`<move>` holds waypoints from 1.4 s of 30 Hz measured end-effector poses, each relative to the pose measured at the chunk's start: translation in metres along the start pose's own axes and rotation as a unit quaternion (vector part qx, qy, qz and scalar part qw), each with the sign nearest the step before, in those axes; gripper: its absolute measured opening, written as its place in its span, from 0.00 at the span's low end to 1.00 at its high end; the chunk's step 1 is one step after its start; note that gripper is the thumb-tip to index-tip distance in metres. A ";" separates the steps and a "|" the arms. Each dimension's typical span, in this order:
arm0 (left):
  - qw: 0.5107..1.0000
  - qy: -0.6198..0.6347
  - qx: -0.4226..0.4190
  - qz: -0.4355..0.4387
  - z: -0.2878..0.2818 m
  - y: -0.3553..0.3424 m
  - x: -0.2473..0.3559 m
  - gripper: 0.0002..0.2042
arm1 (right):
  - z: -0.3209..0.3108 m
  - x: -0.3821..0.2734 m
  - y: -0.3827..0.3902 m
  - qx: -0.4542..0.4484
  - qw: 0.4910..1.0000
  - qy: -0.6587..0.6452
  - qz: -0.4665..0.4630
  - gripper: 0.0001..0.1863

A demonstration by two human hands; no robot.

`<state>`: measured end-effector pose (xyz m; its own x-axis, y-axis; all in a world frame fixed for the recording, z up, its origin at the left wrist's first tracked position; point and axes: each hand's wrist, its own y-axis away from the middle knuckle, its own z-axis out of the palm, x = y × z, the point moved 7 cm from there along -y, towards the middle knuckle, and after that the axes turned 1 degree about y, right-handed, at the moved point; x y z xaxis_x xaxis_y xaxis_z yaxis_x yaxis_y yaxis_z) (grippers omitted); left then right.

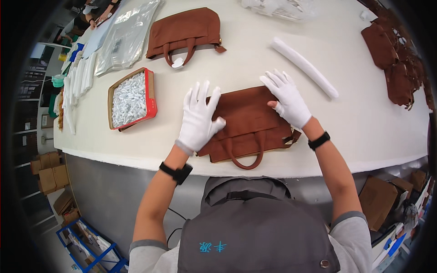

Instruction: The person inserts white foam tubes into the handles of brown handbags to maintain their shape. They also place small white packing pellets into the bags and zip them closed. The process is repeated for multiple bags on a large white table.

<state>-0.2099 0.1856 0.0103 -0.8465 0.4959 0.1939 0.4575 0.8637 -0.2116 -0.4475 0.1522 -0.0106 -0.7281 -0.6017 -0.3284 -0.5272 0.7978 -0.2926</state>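
A brown handbag (246, 120) lies flat before me at the table's near edge, its looped handle toward my body. My left hand (198, 119), in a white glove, is over the bag's left edge with the fingers spread. Over the far right corner is my right hand (287, 98), gloved too, fingers stretched out and the thumb tip bare. Neither hand grips anything; whether they touch the leather I cannot tell. Beyond lies a second brown handbag (184, 32) with a white round tag (177, 63) at its handles.
Left of the bag stands a red box (150, 98) full of small white pieces. A white roll (305, 67) lies to the right. Clear plastic bags (123, 43) and more white rolls (82, 77) are at the left; brown bags (398, 75) are piled far right. Another person's hands (98, 20) work far left.
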 end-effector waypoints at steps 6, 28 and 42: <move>0.975 0.164 -0.121 0.090 0.036 0.103 0.081 0.20 | -0.023 -0.018 0.125 -0.020 0.998 -0.054 -0.001 0.32; 0.971 0.174 0.096 -0.132 0.063 0.125 0.137 0.12 | 0.089 -0.080 0.147 -0.228 0.843 -0.405 0.272 0.12; 0.944 0.234 0.157 -0.171 0.103 0.137 0.143 0.05 | 0.067 -0.089 0.161 -0.109 0.956 -0.201 0.182 0.08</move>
<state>-0.2958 0.3655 -0.0897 -0.6836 0.2430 0.6882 0.0142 0.9472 -0.3203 -0.4384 0.3317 -0.0889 -0.6771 -0.2147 -0.7039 -0.3813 0.9204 0.0861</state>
